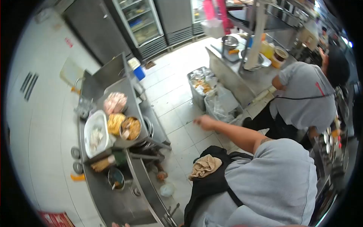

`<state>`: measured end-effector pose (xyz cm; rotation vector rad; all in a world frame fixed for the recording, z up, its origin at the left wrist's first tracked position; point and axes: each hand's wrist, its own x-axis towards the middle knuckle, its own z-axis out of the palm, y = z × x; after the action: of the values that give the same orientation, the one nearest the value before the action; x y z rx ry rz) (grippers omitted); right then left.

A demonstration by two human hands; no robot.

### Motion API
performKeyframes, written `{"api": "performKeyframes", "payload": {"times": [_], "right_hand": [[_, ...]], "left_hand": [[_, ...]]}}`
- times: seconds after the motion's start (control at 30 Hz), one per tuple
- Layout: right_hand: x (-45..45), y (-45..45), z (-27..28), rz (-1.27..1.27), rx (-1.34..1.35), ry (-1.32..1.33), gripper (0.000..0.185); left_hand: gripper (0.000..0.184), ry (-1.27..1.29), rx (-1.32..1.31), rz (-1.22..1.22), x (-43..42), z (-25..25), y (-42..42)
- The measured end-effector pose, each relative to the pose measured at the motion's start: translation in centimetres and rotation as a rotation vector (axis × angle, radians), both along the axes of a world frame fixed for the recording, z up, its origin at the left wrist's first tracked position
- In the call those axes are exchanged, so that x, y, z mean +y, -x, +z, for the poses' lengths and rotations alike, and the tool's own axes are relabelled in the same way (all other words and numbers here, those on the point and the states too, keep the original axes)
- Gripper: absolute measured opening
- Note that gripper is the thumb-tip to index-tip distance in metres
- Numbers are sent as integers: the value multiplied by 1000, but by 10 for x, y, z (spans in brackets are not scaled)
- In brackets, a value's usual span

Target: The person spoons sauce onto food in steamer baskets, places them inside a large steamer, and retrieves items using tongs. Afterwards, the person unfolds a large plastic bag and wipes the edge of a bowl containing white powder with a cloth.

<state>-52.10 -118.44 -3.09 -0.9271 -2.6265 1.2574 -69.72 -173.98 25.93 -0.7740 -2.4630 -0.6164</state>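
1. The left hand (pixel 120 225) shows only as blurred fingertips at the bottom edge, over the long stainless-steel sink (pixel 130 207); whether it is open, closed or gripping cannot be told.
2. The right hand lies outside the view, so its state cannot be told.
3. In the sink, ahead of the fingertips, stands a round steel pot (pixel 116 178) with dark, bluish contents, too blurred to name; a round metal drain fitting (pixel 135 192) is near it.
4. Farther along, a bundle of thin, tan sticks (pixel 102 164) lies just beside an oblong white plastic tub (pixel 89 126) holding pale pieces.
5. On the steel bench (pixel 132 99) beyond are a pale pink heap of food (pixel 115 102), a yellow heap of food (pixel 115 123) and, near the bench's right edge, a round metal bowl of brownish pieces (pixel 130 128).
6. To the right, a co-worker in a grey shirt (pixel 272 181) and black apron holds one arm out, fingers curled; a crumpled beige cloth (pixel 206 166) rests against the apron.
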Motion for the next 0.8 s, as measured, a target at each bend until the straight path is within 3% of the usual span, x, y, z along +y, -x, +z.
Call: {"api": "performKeyframes", "payload": {"times": [0.03,0.07,0.1,0.17,0.23,0.27,0.33,0.4,0.5,0.57,0.63,0.7,0.8], "right_hand": [[36,-19,-16,-168,131,-215,34],[61,-49,4,-454,92,-495,41],[88,-78,39,-746,217,-313,52],[145,-134,75,-1125,382,-656,60],[205,-188,120,-1315,362,-581,63],[236,-203,131,-1421,444,-871,59],[287,-221,152,-1503,455,-1011,51],[308,-232,174,-1479,314,-680,41],[292,-206,183,-1381,188,-716,31],[254,-164,198,-1290,239,-549,25],[239,-128,196,-976,578,-655,21],[219,-88,224,-634,781,-634,16],[226,-48,252,-453,840,-702,20]], "left_hand": [[42,-185,-147,-75,36,10,11],[42,-172,-117,-202,69,17,18],[41,-168,-88,-325,99,20,28],[40,-131,-87,-603,163,25,48],[54,0,-149,-786,238,22,64],[54,-15,-167,-896,278,24,65],[55,0,-160,-1111,364,37,55],[61,30,-152,-1311,441,48,45],[71,-48,-166,-1586,555,56,26],[77,-150,-137,-1734,628,62,9],[72,-341,-240,-1888,703,60,-15],[76,-472,-502,-1970,771,39,-42],[80,-449,-1518,-2231,800,20,-84]]}}
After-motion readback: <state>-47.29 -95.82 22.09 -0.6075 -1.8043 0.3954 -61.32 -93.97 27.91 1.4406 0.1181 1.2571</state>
